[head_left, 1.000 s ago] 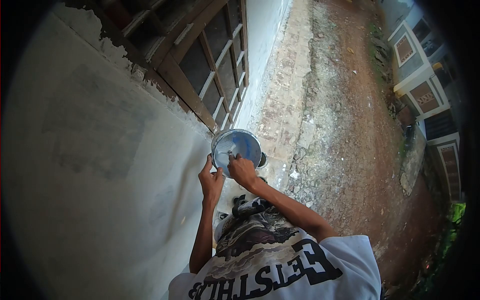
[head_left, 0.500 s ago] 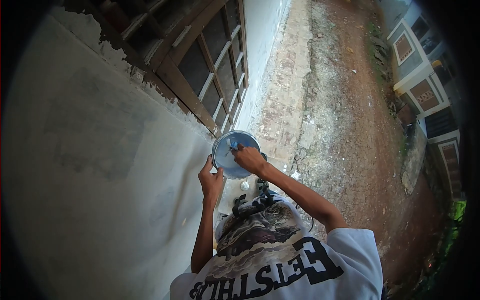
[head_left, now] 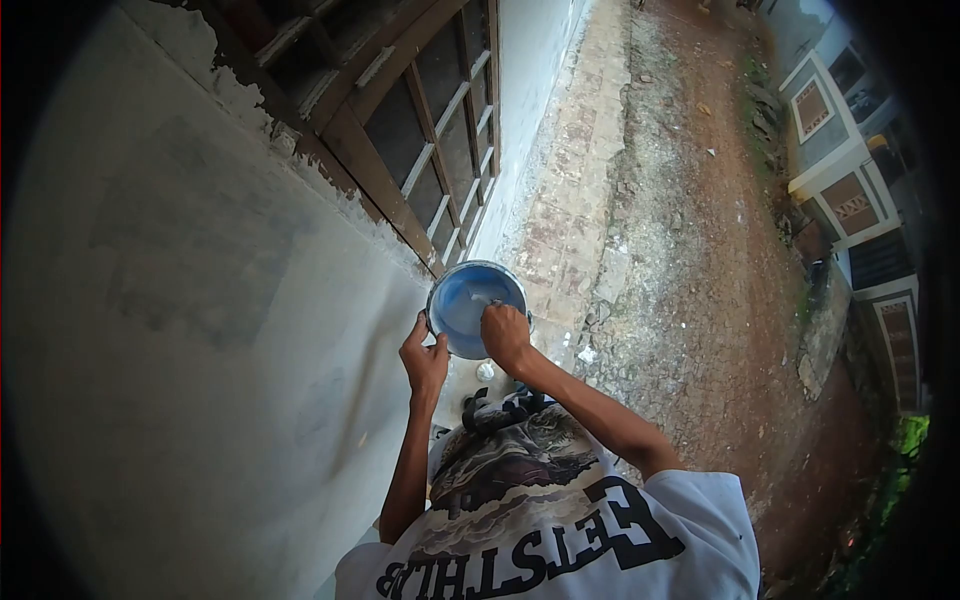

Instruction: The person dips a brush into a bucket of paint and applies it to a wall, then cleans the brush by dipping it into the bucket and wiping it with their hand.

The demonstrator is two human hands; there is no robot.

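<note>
A round bucket (head_left: pixel 458 318) with blue inner walls and pale liquid in it is beside the wall. My left hand (head_left: pixel 424 362) grips its left rim, thumb and fingers on the edge. Over the bucket's right side, my right hand (head_left: pixel 506 332) is closed round the handle of a tool, likely a brush. The tool's pale end reaches into the bucket and is mostly hidden by the hand and the liquid.
The plastered wall (head_left: pixel 200 370) with grey patches fills the left. A brown-framed window (head_left: pixel 435 130) stands above the bucket. On the right run a paved strip (head_left: pixel 575 170) and a dirt path (head_left: pixel 740 270), with a building (head_left: pixel 850 190) beyond.
My right hand has moved right and slightly down and has turned, so the brush's blue and white part no longer shows clearly. My left hand still holds the rim.
</note>
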